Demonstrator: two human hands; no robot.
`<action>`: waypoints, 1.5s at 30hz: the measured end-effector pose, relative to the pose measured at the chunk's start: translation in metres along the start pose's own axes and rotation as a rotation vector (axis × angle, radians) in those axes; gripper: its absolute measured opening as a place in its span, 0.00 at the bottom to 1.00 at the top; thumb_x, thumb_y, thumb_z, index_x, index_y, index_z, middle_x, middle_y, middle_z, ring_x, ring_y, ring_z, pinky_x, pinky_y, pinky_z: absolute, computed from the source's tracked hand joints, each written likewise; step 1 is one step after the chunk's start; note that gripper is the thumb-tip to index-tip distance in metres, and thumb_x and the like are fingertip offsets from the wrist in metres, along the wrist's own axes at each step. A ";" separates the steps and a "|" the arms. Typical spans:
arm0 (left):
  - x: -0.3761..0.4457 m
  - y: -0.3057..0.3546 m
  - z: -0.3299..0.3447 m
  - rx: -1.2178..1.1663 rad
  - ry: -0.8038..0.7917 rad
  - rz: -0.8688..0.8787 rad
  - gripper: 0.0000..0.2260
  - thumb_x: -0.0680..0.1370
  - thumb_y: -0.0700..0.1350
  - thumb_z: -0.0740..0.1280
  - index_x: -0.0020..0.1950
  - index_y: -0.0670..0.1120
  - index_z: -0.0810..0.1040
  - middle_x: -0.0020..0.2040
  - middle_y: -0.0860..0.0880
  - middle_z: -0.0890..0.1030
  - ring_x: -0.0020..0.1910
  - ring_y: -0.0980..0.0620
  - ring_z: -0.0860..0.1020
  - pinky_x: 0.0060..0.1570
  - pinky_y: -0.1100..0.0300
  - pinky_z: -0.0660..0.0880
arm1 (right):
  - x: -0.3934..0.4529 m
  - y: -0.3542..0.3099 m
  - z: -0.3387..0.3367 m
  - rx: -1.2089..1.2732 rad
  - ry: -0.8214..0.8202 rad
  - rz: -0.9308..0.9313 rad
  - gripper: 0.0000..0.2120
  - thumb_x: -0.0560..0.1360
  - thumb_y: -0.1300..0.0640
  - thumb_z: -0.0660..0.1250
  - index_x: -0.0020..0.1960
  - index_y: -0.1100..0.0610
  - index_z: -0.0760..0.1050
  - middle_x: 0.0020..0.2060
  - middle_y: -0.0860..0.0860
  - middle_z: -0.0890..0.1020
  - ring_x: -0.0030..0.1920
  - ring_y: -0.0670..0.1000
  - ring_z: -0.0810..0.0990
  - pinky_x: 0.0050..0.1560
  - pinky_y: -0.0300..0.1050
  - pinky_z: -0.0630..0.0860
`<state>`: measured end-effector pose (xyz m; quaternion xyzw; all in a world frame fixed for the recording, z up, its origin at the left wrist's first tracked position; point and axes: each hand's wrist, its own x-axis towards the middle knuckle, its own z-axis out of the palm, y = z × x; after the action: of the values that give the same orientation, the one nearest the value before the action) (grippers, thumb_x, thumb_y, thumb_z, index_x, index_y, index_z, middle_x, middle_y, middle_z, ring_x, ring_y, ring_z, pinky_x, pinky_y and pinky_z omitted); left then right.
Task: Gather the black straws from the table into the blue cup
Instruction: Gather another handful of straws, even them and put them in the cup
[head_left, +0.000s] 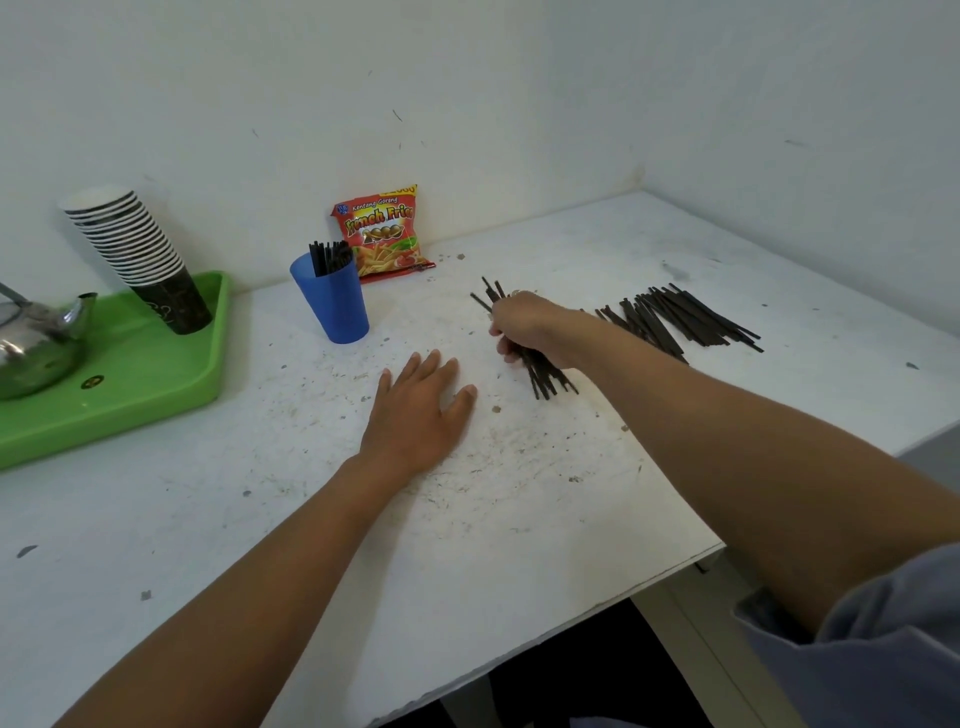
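A blue cup (332, 304) stands upright on the white table (519, 493), with several black straws (328, 258) sticking out of its top. My right hand (527, 327) is closed around a bundle of black straws (546, 375), whose ends fan out above and below the fist, to the right of the cup. A pile of loose black straws (680, 319) lies flat on the table further right. My left hand (421, 410) rests palm down on the table with fingers spread, holding nothing, below and right of the cup.
A green tray (150, 384) at the left carries a tilted stack of paper cups (140, 254) and a metal kettle (36, 343). A red snack bag (382, 234) leans on the wall behind the cup. The table's front edge runs diagonally at lower right.
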<state>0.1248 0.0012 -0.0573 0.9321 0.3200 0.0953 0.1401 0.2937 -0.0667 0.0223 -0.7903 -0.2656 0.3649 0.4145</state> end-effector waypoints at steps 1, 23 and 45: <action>-0.002 0.003 -0.002 -0.061 0.011 -0.011 0.26 0.85 0.60 0.52 0.81 0.51 0.63 0.83 0.50 0.61 0.82 0.49 0.55 0.81 0.46 0.50 | -0.001 0.000 0.000 0.113 0.006 -0.026 0.11 0.81 0.58 0.54 0.52 0.61 0.73 0.37 0.55 0.76 0.32 0.51 0.75 0.32 0.41 0.72; -0.037 0.035 -0.059 -1.974 -0.526 -0.664 0.22 0.85 0.44 0.53 0.70 0.28 0.69 0.64 0.28 0.79 0.60 0.29 0.81 0.58 0.40 0.80 | -0.042 -0.016 0.041 0.590 -0.047 -0.584 0.22 0.81 0.42 0.63 0.38 0.59 0.72 0.22 0.49 0.64 0.21 0.48 0.62 0.23 0.40 0.63; -0.037 0.035 -0.053 -1.949 -0.486 -0.677 0.21 0.85 0.42 0.52 0.68 0.28 0.72 0.63 0.29 0.80 0.60 0.32 0.82 0.58 0.42 0.80 | -0.036 -0.003 0.031 0.624 -0.210 -0.590 0.15 0.80 0.49 0.68 0.38 0.57 0.73 0.22 0.49 0.67 0.21 0.49 0.64 0.24 0.39 0.64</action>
<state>0.1015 -0.0378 0.0004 0.2731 0.3118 0.0780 0.9067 0.2476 -0.0769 0.0254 -0.4761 -0.3976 0.3717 0.6907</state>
